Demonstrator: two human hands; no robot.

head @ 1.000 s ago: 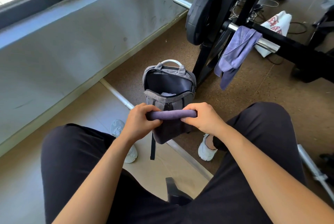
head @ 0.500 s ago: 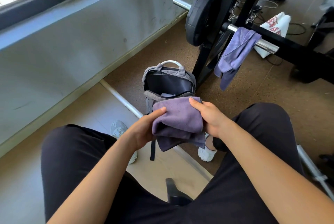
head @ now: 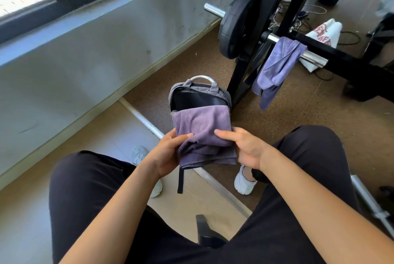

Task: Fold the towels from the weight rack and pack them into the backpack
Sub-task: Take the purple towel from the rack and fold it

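Two hands are holding a folded purple towel [head: 202, 127] just in front of the open backpack [head: 198, 96], which is standing on the floor against the foot of the black weight rack [head: 241, 80]. The left hand [head: 168, 155] is pinching the towel's left edge, thumb on top and fingers underneath; the right hand [head: 245, 148] is gripping the right edge the same way. The towel's upper edge is covering the near lip of the backpack's mouth. A second towel [head: 277, 65], bluer, is hanging over the steel bar [head: 313, 59] beside a black weight plate [head: 236, 24]. Behind the rack a white bag [head: 324, 33] is showing red lettering, too blurred and cut off to read.
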